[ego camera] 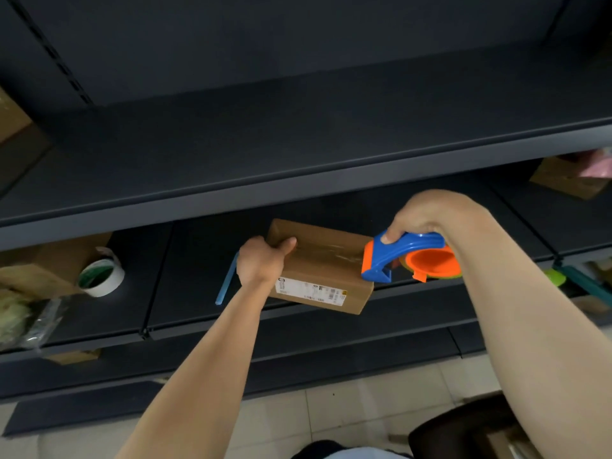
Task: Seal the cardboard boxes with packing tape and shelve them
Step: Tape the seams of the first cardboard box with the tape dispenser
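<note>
Head view: left hand (261, 261) fingers grip cardboard box (323, 276); right hand (427, 215) fingers clasp tape dispenser (407, 256).

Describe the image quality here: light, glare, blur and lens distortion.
Head view: dim, flat light on the dark shelving; soft glare on the clear tape across the cardboard box; wide-angle bending of the shelf edges; mild motion blur, so the box label is unreadable and the tape dispenser looks slightly soft.

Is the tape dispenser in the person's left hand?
No, the right hand grips the tape dispenser; the left hand holds the cardboard box.
</note>
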Available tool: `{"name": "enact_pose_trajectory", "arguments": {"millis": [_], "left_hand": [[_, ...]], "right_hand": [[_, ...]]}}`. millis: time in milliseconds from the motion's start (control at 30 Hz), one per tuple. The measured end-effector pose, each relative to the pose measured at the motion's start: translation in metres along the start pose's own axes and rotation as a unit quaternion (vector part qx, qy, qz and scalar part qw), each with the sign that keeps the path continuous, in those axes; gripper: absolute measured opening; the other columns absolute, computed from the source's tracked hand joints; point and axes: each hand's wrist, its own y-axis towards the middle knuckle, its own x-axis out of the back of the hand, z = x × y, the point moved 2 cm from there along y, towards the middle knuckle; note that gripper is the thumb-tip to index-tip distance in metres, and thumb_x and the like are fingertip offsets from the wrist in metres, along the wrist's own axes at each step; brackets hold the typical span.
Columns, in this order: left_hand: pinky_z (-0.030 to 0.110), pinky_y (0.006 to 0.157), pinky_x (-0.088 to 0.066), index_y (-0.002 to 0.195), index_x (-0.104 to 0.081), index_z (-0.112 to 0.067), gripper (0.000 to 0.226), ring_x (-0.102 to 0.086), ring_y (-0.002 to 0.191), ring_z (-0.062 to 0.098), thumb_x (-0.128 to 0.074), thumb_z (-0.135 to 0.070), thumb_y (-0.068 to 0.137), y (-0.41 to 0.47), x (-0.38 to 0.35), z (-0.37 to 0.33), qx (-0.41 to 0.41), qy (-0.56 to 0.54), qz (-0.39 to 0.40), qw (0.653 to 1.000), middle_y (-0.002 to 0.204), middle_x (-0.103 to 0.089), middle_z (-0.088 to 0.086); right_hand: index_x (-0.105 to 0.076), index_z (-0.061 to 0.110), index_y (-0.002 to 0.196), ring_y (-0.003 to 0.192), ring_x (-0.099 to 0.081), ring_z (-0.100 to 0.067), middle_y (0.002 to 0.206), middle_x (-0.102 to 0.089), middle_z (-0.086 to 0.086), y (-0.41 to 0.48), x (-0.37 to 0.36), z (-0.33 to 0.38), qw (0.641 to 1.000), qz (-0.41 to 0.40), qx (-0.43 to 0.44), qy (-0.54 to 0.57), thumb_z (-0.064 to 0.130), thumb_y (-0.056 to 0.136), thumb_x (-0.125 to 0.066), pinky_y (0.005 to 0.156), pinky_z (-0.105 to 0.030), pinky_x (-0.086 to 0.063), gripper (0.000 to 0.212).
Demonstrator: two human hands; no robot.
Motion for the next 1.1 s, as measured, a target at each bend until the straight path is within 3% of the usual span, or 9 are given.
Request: {"name": "enact_pose_trajectory", "arguments": {"millis": [133,300,467,667,833,1000,1100], "left_hand": [[0.027,0.05,-0.041,0.083,-0.053,-0.012,0.052,-0.057,0.063,0.015,-0.059,-0.063,0.079,-0.011,0.0,-0.017,-0.045,0.037,-0.037,0.998,0.076,-0.061,0.001],[0.032,0.062,-0.048,0.098,-0.053,-0.011,0.059,-0.063,0.081,0.024,-0.059,-0.065,0.077,-0.018,0.002,-0.034,-0.08,0.073,-0.043,0.993,0.088,-0.062,0.005],[0.035,0.067,-0.051,0.103,-0.053,-0.009,0.057,-0.064,0.087,0.026,-0.062,-0.06,0.078,-0.024,0.001,-0.034,-0.082,0.036,-0.039,0.995,0.095,-0.064,0.008],[0.038,0.072,-0.053,0.099,-0.053,-0.007,0.052,-0.064,0.086,0.027,-0.065,-0.055,0.079,-0.036,0.0,-0.021,-0.059,-0.015,-0.036,0.997,0.093,-0.064,0.008],[0.033,0.062,-0.045,0.095,-0.053,-0.005,0.053,-0.063,0.081,0.029,-0.065,-0.054,0.079,-0.046,-0.005,-0.038,-0.124,0.008,-0.094,0.988,0.092,-0.063,0.011],[0.034,0.079,-0.047,0.125,-0.049,-0.002,0.063,-0.059,0.108,0.032,-0.064,-0.047,0.084,-0.016,-0.006,-0.039,-0.049,-0.013,0.011,0.999,0.119,-0.059,0.017],[0.034,0.079,-0.049,0.118,-0.053,-0.004,0.057,-0.06,0.104,0.028,-0.065,-0.047,0.083,-0.007,-0.005,-0.032,-0.02,-0.026,0.048,0.998,0.116,-0.06,0.015]], "right_hand": [[-0.054,0.016,0.069,0.069,-0.057,-0.024,0.079,-0.059,-0.007,-0.005,0.002,-0.007,0.999,-0.007,-0.019,-0.03,0.044,0.071,-0.077,0.059,-0.031,-0.04,0.036],[-0.05,0.02,0.068,0.07,-0.056,-0.022,0.079,-0.057,-0.004,-0.018,-0.007,-0.02,0.996,-0.044,-0.035,-0.063,0.05,0.07,-0.075,0.06,-0.031,-0.042,0.039],[-0.044,0.021,0.069,0.07,-0.053,-0.022,0.076,-0.053,-0.001,-0.032,-0.019,-0.021,0.991,-0.087,-0.03,-0.103,0.052,0.071,-0.073,0.061,-0.03,-0.042,0.042],[-0.049,0.019,0.07,0.068,-0.055,-0.021,0.077,-0.057,-0.003,-0.037,-0.022,-0.039,0.996,-0.081,-0.047,-0.012,0.047,0.073,-0.072,0.054,-0.029,-0.038,0.035],[-0.052,0.014,0.074,0.071,-0.058,-0.025,0.081,-0.059,-0.007,-0.032,-0.02,-0.063,0.994,-0.031,-0.084,0.068,0.041,0.077,-0.074,0.054,-0.03,-0.038,0.035],[-0.06,0.011,0.076,0.062,-0.058,-0.023,0.073,-0.062,-0.007,-0.03,-0.028,-0.065,0.987,-0.051,-0.069,0.139,0.042,0.073,-0.076,0.052,-0.03,-0.036,0.035],[-0.059,0.013,0.078,0.065,-0.059,-0.022,0.076,-0.063,-0.007,-0.028,-0.029,-0.061,0.986,-0.057,-0.058,0.148,0.044,0.071,-0.076,0.053,-0.03,-0.036,0.036]]}}
